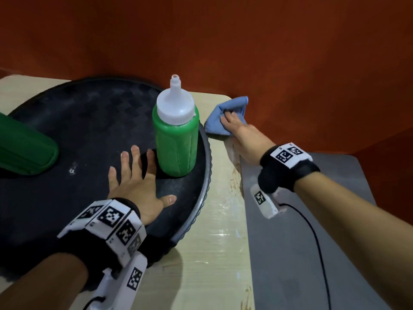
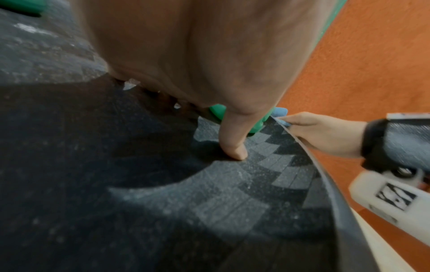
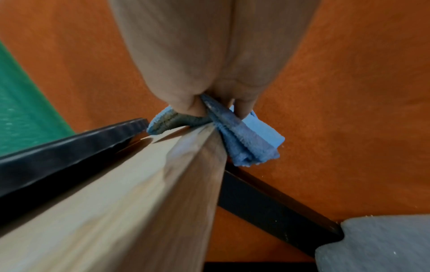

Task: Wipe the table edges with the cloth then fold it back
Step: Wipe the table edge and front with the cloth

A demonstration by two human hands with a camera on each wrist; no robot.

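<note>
A bunched blue cloth [image 1: 225, 115] sits over the far right corner of the pale wooden table [image 1: 219, 220]. My right hand [image 1: 237, 128] grips it there against the right edge. In the right wrist view the thumb and fingers pinch the blue cloth [image 3: 239, 139], part of which hangs down over the table's edge [image 3: 193, 165]. My left hand [image 1: 136, 182] lies flat with spread fingers on the black round tray [image 1: 78, 130], just left of the green bottle [image 1: 176, 139]. The left wrist view shows its thumb [image 2: 232, 143] pressing the tray [image 2: 163, 202].
A green bottle with a white nozzle cap stands on the tray's right side. Another green container [image 1: 24, 146] lies at the tray's left. A lower grey surface [image 1: 312, 253] with a black cable [image 1: 317, 242] adjoins the table on the right. Orange walls [image 1: 223, 41] close the corner.
</note>
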